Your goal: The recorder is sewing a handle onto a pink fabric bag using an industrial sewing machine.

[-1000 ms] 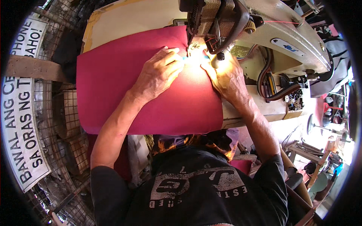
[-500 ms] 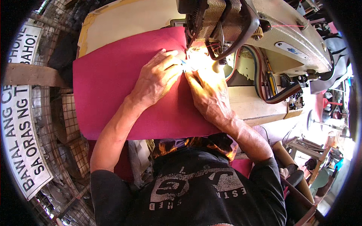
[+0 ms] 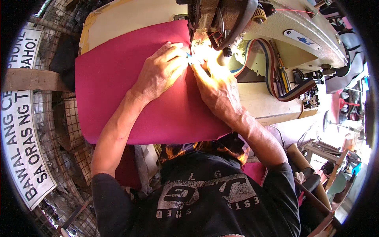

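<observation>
A large sheet of dark pink fabric (image 3: 118, 94) lies spread over the pale sewing table (image 3: 130, 17). My left hand (image 3: 160, 71) rests palm down on the fabric, with its fingertips pinching a small blue piece (image 3: 190, 59) beside the needle. My right hand (image 3: 217, 85) presses on the fabric's right part, fingers pointing up at the brightly lit needle area under the sewing machine head (image 3: 215, 19). The two hands almost touch at the fingertips. Glare hides the needle itself.
The cream body of the sewing machine (image 3: 300, 35) stretches to the right, with a striped ribbon cable (image 3: 272, 75) and tools behind it. A wire mesh panel with a white sign (image 3: 23, 134) stands at left. Clutter and a cardboard tube (image 3: 304, 166) fill the lower right.
My right hand has slid left along the fabric and now lies close beside my left hand at the needle. The view has shifted slightly; the left hand stays in place.
</observation>
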The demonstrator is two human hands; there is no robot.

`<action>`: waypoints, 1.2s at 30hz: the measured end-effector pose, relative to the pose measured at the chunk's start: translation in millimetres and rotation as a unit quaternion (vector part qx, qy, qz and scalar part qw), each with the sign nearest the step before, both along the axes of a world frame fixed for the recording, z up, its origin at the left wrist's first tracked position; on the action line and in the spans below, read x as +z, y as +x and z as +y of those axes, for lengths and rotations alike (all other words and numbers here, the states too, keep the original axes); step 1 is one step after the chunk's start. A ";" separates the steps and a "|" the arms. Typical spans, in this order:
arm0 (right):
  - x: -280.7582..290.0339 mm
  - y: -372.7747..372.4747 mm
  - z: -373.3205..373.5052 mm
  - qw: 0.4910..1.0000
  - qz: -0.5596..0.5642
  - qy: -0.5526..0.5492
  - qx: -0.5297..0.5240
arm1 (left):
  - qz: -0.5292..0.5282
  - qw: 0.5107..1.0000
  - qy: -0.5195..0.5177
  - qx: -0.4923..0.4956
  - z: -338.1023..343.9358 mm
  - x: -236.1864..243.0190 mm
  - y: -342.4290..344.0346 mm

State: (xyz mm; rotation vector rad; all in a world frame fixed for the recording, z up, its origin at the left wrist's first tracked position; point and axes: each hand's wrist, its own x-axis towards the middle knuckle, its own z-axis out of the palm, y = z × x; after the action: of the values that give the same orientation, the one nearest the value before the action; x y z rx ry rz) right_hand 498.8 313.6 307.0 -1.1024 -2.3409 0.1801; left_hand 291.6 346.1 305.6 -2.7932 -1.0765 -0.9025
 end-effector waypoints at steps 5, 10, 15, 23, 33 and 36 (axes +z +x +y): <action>-0.5 -2.8 0.3 1.000 0.006 0.018 -0.008 | 0.002 1.000 0.027 0.003 -0.2 -2.9 0.6; -1.3 -3.8 -1.4 1.000 0.009 0.019 -0.017 | -0.003 1.000 0.025 0.005 -1.7 -4.2 -0.3; -1.2 -2.4 -4.1 1.000 0.022 0.008 -0.009 | -0.008 1.000 0.023 0.004 -4.2 -4.6 0.0; -0.4 -1.8 -4.4 1.000 0.023 0.002 -0.014 | 0.009 1.000 0.017 0.003 -7.1 -2.6 1.0; 1.6 -2.8 -1.9 1.000 0.021 0.015 -0.008 | -0.006 1.000 -0.010 0.013 -6.8 -2.4 0.4; -0.9 -3.5 -1.3 1.000 0.021 0.016 -0.017 | 0.025 1.000 0.020 0.002 -6.6 -1.4 0.1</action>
State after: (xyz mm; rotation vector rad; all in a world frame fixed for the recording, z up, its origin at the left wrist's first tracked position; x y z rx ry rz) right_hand 495.3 312.3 306.2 -1.1110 -2.2792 0.1509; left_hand 291.7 339.5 304.2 -2.7647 -1.0459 -0.8406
